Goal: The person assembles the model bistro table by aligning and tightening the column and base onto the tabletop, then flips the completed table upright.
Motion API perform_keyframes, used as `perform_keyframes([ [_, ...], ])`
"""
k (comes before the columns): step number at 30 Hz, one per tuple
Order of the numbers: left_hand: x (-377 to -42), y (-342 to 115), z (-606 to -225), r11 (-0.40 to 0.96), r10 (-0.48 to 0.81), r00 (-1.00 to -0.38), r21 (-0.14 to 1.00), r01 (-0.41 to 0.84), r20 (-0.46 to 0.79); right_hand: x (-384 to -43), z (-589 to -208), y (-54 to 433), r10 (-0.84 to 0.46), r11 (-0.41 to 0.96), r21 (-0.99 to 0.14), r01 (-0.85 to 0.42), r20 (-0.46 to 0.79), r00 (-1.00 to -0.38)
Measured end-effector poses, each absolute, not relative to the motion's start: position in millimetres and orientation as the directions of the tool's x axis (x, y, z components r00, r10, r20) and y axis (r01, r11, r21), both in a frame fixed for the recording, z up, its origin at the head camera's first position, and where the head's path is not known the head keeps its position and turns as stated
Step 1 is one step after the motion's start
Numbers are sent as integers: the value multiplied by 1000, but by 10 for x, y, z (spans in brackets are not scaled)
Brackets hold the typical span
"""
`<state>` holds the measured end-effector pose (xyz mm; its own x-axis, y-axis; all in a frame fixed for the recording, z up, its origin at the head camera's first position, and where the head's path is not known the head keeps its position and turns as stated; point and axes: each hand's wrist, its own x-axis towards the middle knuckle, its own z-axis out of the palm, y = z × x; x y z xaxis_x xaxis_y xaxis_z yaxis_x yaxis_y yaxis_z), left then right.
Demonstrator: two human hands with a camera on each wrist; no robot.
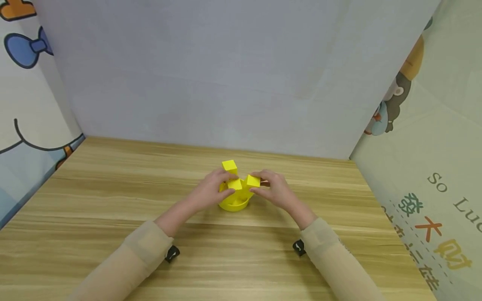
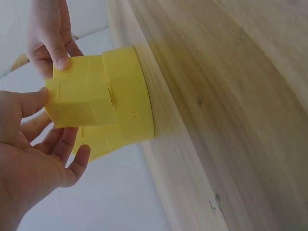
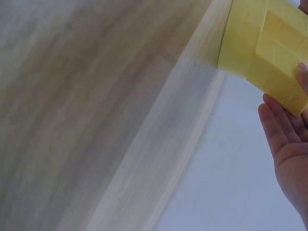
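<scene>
A low round yellow holder [image 1: 234, 207] stands on the table with several square yellow blocks rising from it. My left hand [image 1: 206, 192] pinches the near-left block [image 1: 235, 184] between thumb and fingers. On the other side, my right hand [image 1: 278, 190] grips the right block [image 1: 253, 181], which leans outward. The third, taller-looking block [image 1: 229, 165] stands at the back, its lower part hidden behind the left hand. In the left wrist view, the blocks' lower ends sit inside the ring wall [image 2: 127, 96]. The right wrist view shows a tilted block [image 3: 279, 62] at my fingertips.
The wooden table [image 1: 150, 179] lies under everything. A pale cloth [image 1: 211, 83] hangs behind it, with printed sheets [image 1: 433, 138] at the right and left sides. Black straps [image 1: 172, 253] show at the sleeve cuffs.
</scene>
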<state>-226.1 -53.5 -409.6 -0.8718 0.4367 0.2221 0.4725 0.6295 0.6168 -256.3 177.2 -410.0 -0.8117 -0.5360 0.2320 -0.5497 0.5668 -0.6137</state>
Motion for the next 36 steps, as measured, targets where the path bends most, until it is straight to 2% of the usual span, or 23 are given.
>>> perform_keyframes([
  [6, -2234, -565, -4078, 593, 525, -825, 606, 530, 208, -2553, -4082, 1775, -536, 571, -621, -538, 214, -816],
  [12, -2230, -587, -4087, 556, 547, -805, 620, 554, 229, -2566, -4094, 1779, -541, 561, -624, -544, 221, -811],
  [16, -2224, -574, -4091, 565, 497, -840, 654, 503, 216, -2567, -4095, 1779, -541, 558, -625, -545, 223, -811],
  [21, -2203, -473, -4067, 620, 308, -929, 698, 360, 205, -2560, -4088, 1780, -538, 566, -618, -545, 224, -813],
  [25, -2202, -372, -4053, 656, 198, -961, 703, 276, 193, -2560, -4091, 1780, -537, 569, -612, -550, 230, -812],
  [36, -2180, -307, -4051, 665, 203, -964, 698, 265, 172, -2543, -4079, 1780, -535, 571, -615, -543, 224, -815],
])
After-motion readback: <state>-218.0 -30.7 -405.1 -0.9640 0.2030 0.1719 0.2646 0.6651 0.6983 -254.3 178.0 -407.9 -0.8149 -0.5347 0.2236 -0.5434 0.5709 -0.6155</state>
